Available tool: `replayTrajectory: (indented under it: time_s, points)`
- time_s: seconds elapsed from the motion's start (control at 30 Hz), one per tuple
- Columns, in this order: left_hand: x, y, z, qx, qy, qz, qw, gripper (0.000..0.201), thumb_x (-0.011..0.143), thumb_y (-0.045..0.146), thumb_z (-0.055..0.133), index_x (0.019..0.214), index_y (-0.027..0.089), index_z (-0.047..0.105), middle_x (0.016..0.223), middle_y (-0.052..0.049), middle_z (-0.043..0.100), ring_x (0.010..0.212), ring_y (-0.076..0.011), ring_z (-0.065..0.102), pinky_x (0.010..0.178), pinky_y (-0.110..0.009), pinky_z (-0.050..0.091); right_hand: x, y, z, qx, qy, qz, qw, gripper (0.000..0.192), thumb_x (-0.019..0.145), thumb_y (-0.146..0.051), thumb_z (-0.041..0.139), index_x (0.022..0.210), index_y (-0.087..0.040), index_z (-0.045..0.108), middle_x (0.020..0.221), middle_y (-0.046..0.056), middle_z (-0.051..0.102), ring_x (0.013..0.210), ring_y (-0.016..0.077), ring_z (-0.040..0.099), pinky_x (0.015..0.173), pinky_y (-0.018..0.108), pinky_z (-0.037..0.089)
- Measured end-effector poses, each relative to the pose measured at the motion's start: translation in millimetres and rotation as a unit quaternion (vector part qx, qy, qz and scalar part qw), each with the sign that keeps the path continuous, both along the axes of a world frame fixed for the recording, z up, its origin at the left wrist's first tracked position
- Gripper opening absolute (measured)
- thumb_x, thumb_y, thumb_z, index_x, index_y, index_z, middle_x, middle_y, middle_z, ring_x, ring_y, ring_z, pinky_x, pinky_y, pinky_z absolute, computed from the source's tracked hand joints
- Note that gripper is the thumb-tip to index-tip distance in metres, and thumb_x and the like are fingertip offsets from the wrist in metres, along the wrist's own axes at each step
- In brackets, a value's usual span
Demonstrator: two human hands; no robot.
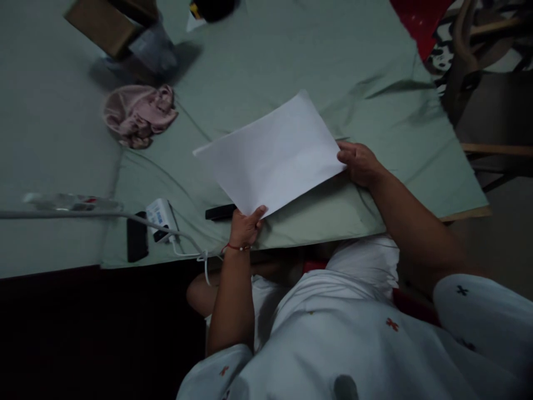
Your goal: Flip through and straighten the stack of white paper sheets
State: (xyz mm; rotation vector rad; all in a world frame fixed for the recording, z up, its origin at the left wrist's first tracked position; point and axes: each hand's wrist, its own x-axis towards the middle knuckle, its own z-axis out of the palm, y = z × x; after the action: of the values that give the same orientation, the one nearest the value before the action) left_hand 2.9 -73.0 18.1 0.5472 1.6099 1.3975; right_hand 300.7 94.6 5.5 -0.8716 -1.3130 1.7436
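Note:
A white sheaf of paper [277, 153], blank on top, is held tilted above the green-covered table [416, 183]. At its near left corner, my left hand [245, 226] grips the edge, thumb on top and fingers underneath. The right edge is pinched in my right hand [358, 162], again with the thumb uppermost. Whether it is one sheet or a few cannot be made out. Just beside my left hand lies a dark slim object [220, 212], partly covered by the paper and the hand.
Left on the table are a power strip [161, 216] with a cable, a dark phone-like slab [137, 238], a plastic bottle [77, 203] and a crumpled pink cloth [139, 114]. A cardboard box [102, 25] stands at the back left. Chairs [495, 111] stand to the right.

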Motion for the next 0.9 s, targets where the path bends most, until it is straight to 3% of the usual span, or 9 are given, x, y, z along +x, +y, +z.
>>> replayTrajectory:
  time_s: [0.1, 0.17, 0.3, 0.47, 0.7, 0.9]
  points:
    - [-0.5, -0.6, -2.8, -0.005, 0.016, -0.005, 1.0, 0.055, 0.042, 0.038, 0.105, 0.076, 0.014, 0.068, 0.065, 0.005, 0.06, 0.047, -0.0028, 0.043, 0.035, -0.014, 0.029, 1.7, -1.9, 2.1, -0.054, -0.037, 0.034, 0.997, 0.051, 0.065, -0.057, 0.094, 0.095, -0.022, 0.073, 0.087, 0.004, 0.075, 0.081, 0.0227, 0.072, 0.059, 0.033, 0.063]
    - [-0.7, -0.7, -3.6, -0.009, 0.021, -0.011, 1.0, 0.055, 0.041, 0.036, 0.105, 0.076, 0.014, 0.067, 0.065, 0.005, 0.06, 0.047, -0.0031, 0.043, 0.035, -0.015, 0.028, 2.2, -4.1, 2.0, -0.08, -0.054, 0.063, 0.993, 0.047, 0.062, -0.051, 0.098, 0.087, -0.02, 0.072, 0.085, 0.006, 0.075, 0.077, 0.0227, 0.071, 0.059, 0.035, 0.066]
    - [1.0, -1.1, -4.2, 0.004, 0.007, -0.005, 1.0, 0.052, 0.046, 0.035, 0.103, 0.08, 0.015, 0.068, 0.071, 0.003, 0.062, 0.049, -0.0036, 0.046, 0.036, -0.016, 0.029, -1.0, -6.5, -1.1, -0.071, -0.078, 0.05, 0.993, 0.041, 0.066, -0.044, 0.098, 0.086, -0.02, 0.071, 0.079, 0.006, 0.072, 0.072, 0.022, 0.07, 0.058, 0.037, 0.069]
    - [4.1, -2.4, -5.3, 0.051, -0.015, 0.017, 0.998, 0.052, 0.057, 0.045, 0.1, 0.087, 0.019, 0.067, 0.077, 0.005, 0.063, 0.048, -0.0012, 0.042, 0.037, -0.014, 0.029, -3.7, -6.2, -0.2, -0.06, -0.086, 0.049, 0.993, 0.033, 0.075, -0.044, 0.093, 0.085, -0.021, 0.072, 0.075, 0.006, 0.073, 0.066, 0.0214, 0.072, 0.05, 0.031, 0.064]
    - [1.4, -3.0, -4.5, 0.06, -0.032, -0.014, 0.998, 0.054, 0.057, 0.046, 0.102, 0.084, 0.018, 0.064, 0.068, 0.007, 0.056, 0.048, -0.0012, 0.038, 0.039, -0.015, 0.03, 7.2, -4.8, 11.1, -0.141, -0.099, 0.084, 0.981, 0.036, 0.071, -0.042, 0.096, 0.086, -0.019, 0.073, 0.079, 0.011, 0.077, 0.064, 0.0254, 0.076, 0.041, 0.03, 0.059]
    - [0.5, -16.8, -2.4, 0.043, -0.021, 0.014, 0.999, 0.06, 0.052, 0.047, 0.102, 0.087, 0.019, 0.063, 0.077, 0.006, 0.063, 0.05, -0.0016, 0.047, 0.039, -0.014, 0.029, 5.1, 0.8, 6.5, -0.136, -0.087, 0.067, 0.985, 0.032, 0.066, -0.032, 0.098, 0.082, -0.019, 0.074, 0.076, 0.009, 0.076, 0.066, 0.0256, 0.076, 0.045, 0.03, 0.061]
